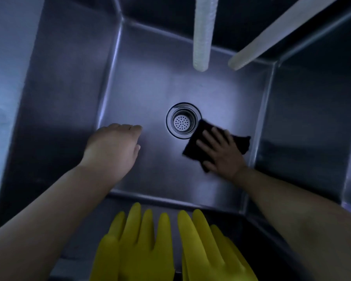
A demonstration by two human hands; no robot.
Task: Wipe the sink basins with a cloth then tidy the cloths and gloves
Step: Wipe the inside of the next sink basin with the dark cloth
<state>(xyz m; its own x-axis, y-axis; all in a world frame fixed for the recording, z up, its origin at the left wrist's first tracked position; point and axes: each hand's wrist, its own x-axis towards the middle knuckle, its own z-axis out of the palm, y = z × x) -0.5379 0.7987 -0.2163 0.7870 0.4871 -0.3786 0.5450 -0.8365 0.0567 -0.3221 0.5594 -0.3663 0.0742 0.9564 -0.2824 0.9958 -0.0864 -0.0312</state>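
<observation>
Steel sink basin (150, 82) seen from above, light dim and bluish; no readable writing or brand found. Round drain strainer (183, 120) set in floor, slightly right of centre. Dark cloth (195, 147) pressed flat on floor just beside drain by right hand (221, 153), fingers spread and straight. Left hand (111, 147) held over floor, fingers relaxed, nothing gripped. Two yellow gloves (170, 246) draped over near rim. Two pale hoses (202, 33) hung from above at far side.
</observation>
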